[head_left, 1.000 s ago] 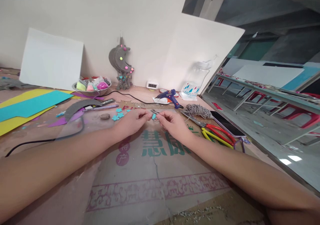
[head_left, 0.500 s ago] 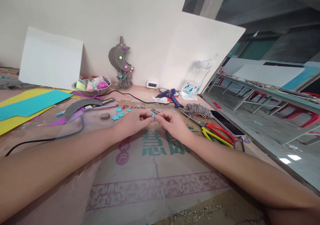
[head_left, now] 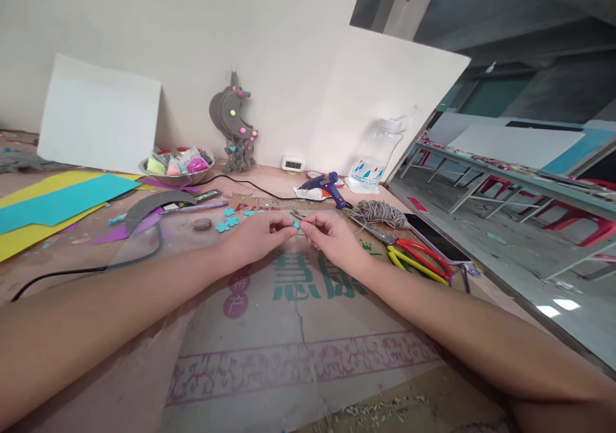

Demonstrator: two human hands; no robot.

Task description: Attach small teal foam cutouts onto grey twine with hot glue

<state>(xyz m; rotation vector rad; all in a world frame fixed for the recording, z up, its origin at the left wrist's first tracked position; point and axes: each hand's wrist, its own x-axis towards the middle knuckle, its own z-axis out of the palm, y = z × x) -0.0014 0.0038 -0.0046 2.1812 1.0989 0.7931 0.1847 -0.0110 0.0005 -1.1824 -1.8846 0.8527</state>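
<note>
Between my fingertips is a small turquoise piece (head_left: 296, 225), too small to make out its full shape. My left hand (head_left: 260, 235) pinches it from one side, and my right hand (head_left: 331, 235) meets it from the other with thumb and fingers closed. Several turquoise flower cut-outs (head_left: 227, 222) lie just left of my left hand. Behind my hands the tip of a thin metal tool (head_left: 297, 215) shows, the rest of it hidden. Under my forearms a clear sheet covers printed cardboard (head_left: 283, 330).
A blue glue gun (head_left: 323, 183), grey yarn (head_left: 382, 213), red-handled pliers (head_left: 423, 253) and a phone (head_left: 440, 237) sit right. A metal bowl (head_left: 185, 176), coloured sheets (head_left: 62, 202) and a grey moon ornament (head_left: 233, 122) are left and behind. A plastic bottle (head_left: 373, 157) stands by the wall.
My fingers have shifted slightly around the small turquoise piece, a little more of which shows. Both hands stay in almost the same place.
</note>
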